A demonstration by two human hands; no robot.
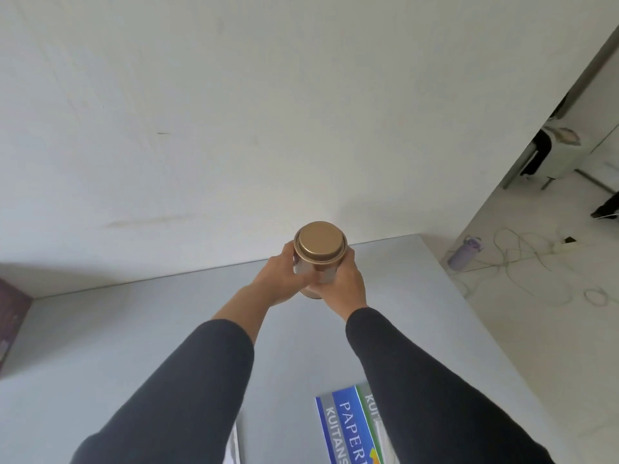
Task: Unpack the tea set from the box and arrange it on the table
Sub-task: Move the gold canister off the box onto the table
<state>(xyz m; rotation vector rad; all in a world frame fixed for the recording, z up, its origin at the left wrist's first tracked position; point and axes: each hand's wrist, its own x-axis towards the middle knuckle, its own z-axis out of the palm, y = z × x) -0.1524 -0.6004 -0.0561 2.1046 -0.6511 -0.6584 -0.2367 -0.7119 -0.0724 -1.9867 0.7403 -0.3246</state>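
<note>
A round gold tea tin (320,244) with a flat lid is held upright over the far part of the grey table (134,329), near the wall. My left hand (283,279) wraps its left side and my right hand (345,281) wraps its right side. The tin's base is hidden behind my fingers, so I cannot tell whether it touches the table. The tea set box is hidden, apart from a pale edge (234,443) between my forearms at the bottom.
A blue and green paper booklet (348,423) lies on the table under my right forearm. A dark purple box (11,323) stands at the left edge. The table's right edge drops to the floor with a purple bottle (464,252) and cables (522,259).
</note>
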